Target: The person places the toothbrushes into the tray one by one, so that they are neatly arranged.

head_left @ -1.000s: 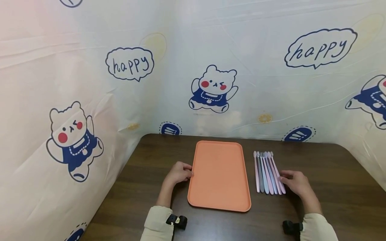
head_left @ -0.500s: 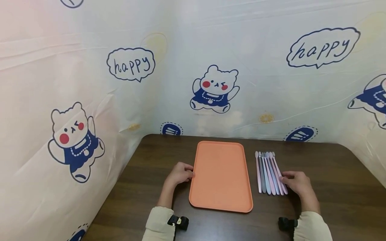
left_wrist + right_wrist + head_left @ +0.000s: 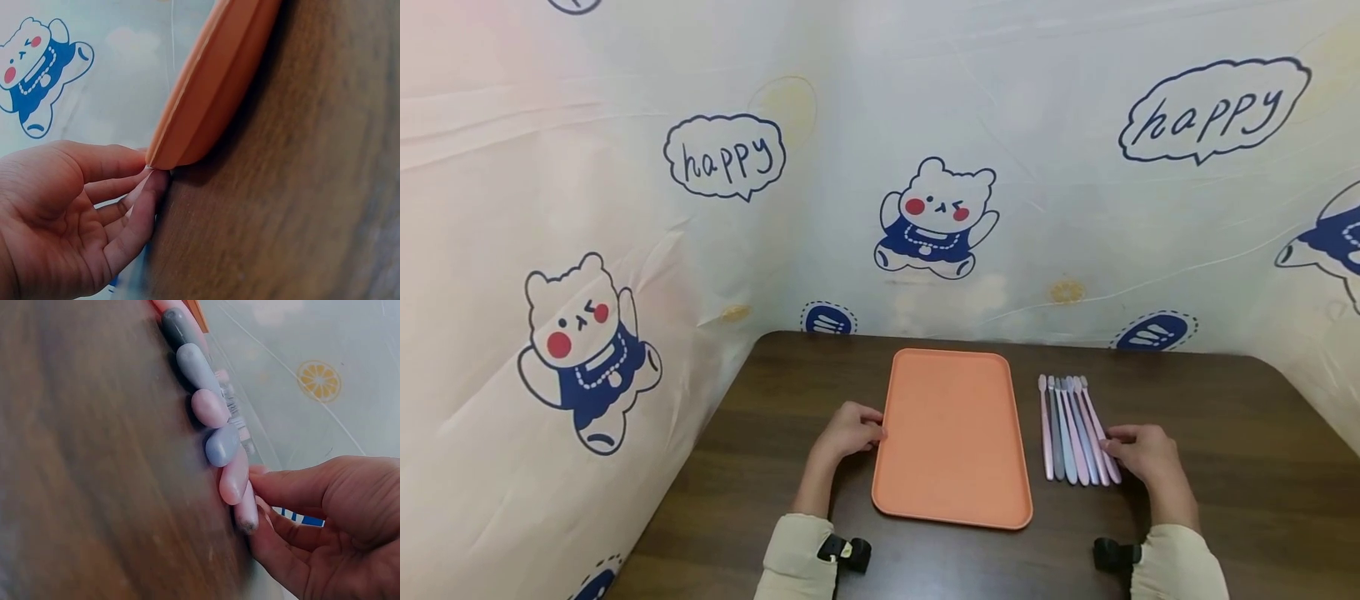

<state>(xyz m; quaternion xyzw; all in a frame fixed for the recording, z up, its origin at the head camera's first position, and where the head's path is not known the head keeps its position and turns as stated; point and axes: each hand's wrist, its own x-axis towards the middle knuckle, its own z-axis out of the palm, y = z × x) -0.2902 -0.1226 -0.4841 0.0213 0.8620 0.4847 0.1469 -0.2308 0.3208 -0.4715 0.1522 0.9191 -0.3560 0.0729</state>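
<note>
An orange tray [image 3: 952, 437] lies flat on the dark wooden table. My left hand [image 3: 848, 431] is at its left side; in the left wrist view the thumb and fingertips [image 3: 153, 181] pinch the tray's rim [image 3: 215, 81]. To the right of the tray, several toothbrushes [image 3: 1073, 437] in pink, grey and blue lie side by side, heads at the far end. My right hand [image 3: 1148, 454] is at the rightmost pink toothbrush [image 3: 245, 512], pinching its handle between thumb and fingers in the right wrist view. The other handles sit close against it.
The table [image 3: 760, 533] ends at a curtain [image 3: 820, 217] printed with bears and the word happy, which hangs behind it and along the sides. A black wrist camera [image 3: 850, 552] is strapped at the left sleeve, another camera [image 3: 1116, 554] at the right.
The head view has shifted slightly, so the scene sits a little further right. Both hands stay at the tray and the toothbrushes; the right forearm has shifted slightly.
</note>
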